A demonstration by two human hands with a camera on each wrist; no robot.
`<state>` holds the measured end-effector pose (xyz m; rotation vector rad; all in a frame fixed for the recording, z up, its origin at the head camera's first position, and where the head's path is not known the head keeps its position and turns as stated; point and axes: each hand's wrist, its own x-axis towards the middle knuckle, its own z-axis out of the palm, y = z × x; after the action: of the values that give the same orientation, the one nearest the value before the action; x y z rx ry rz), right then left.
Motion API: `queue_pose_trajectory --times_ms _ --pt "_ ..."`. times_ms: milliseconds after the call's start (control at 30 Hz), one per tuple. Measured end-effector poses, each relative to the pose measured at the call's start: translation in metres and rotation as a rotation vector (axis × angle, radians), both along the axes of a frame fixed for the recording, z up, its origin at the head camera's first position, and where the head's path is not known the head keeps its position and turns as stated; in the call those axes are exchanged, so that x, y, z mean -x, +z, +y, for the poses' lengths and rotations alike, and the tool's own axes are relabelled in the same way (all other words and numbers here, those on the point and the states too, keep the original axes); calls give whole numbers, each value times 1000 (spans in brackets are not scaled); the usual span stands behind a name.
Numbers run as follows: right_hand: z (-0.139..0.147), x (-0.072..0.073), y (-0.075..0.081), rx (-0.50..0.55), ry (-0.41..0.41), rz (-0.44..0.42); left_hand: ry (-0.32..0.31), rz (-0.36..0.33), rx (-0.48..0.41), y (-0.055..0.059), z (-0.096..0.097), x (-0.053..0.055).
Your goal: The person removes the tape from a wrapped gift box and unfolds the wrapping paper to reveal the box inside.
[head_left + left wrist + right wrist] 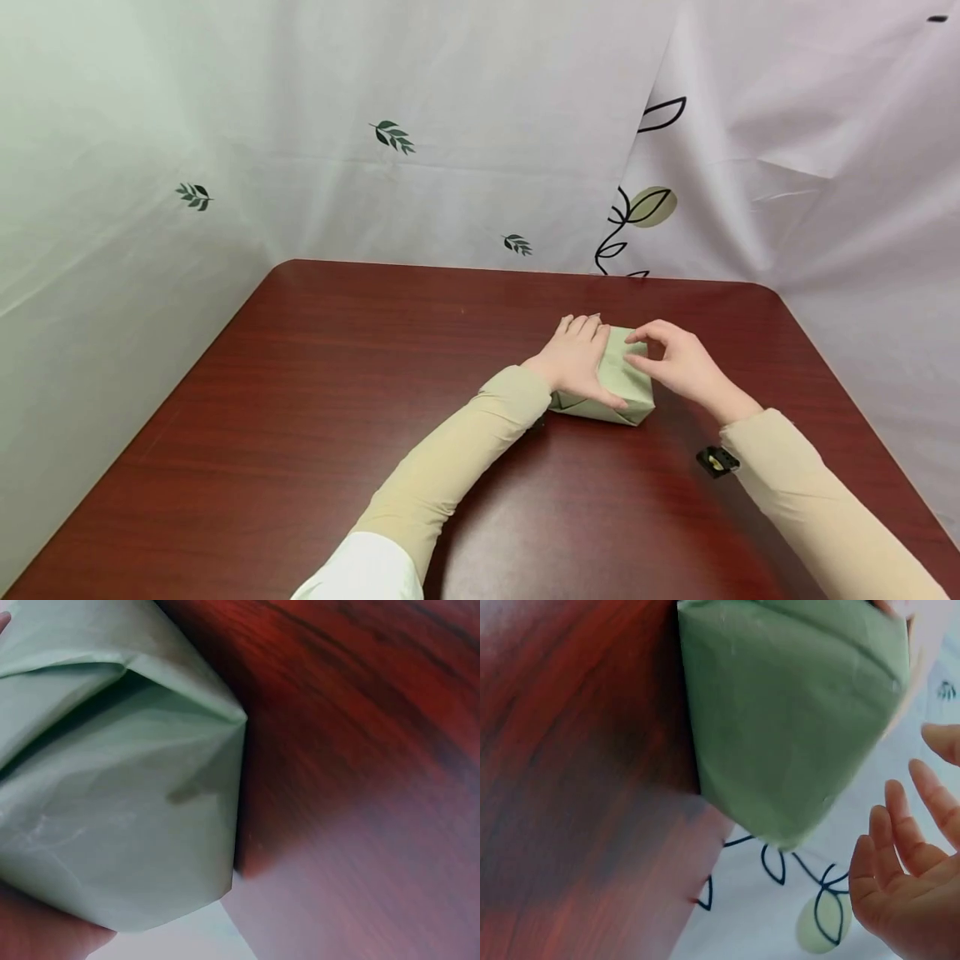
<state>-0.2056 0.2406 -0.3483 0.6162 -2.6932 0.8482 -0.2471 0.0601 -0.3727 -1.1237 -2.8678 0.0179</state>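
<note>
Spreading across a green paper-wrapped box (632, 382), the left hand (576, 357) rests on its top from the 10 o'clock side, fingers extended and thumb splayed towards 5 o'clock; it presses flat rather than clamping on anything. The box sits on the dark red wood-grain table (337, 375), at about 2 o'clock from the tabletop's middle. At the box's 3 o'clock side hovers the right hand (678, 358), thumb and forefinger curved and apart with nothing between them; the right wrist view shows its fingers away from the paper. The box's 6 o'clock end carries a folded flap (52, 705), with a dark gap beneath it in the left wrist view. Beige sleeves (457, 450) cover both forearms, the left coming in from 7 o'clock, the right from 5, with a small black device (717, 461) at the right wrist. Towards 12 o'clock, beyond the table, hangs a pale cloth backdrop (480, 75) printed with leaf sprigs (393, 138).
</note>
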Motion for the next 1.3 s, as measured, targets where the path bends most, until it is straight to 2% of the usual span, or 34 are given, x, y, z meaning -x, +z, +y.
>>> queue_pose_trajectory --times_ms 133,300,533,700,1300 --pt "-7 -3 -3 -36 46 69 25 9 -14 1 1 -3" --pt "-11 -3 -9 -52 38 32 55 22 -14 1 1 -7" --pt "-18 3 -15 -57 -19 -15 72 14 -25 -1 1 -8" --pt "-22 3 -13 -71 -54 -15 76 16 -33 -2 1 -8" --pt "-27 2 -10 -135 -74 -15 71 18 -41 -3 1 -7"
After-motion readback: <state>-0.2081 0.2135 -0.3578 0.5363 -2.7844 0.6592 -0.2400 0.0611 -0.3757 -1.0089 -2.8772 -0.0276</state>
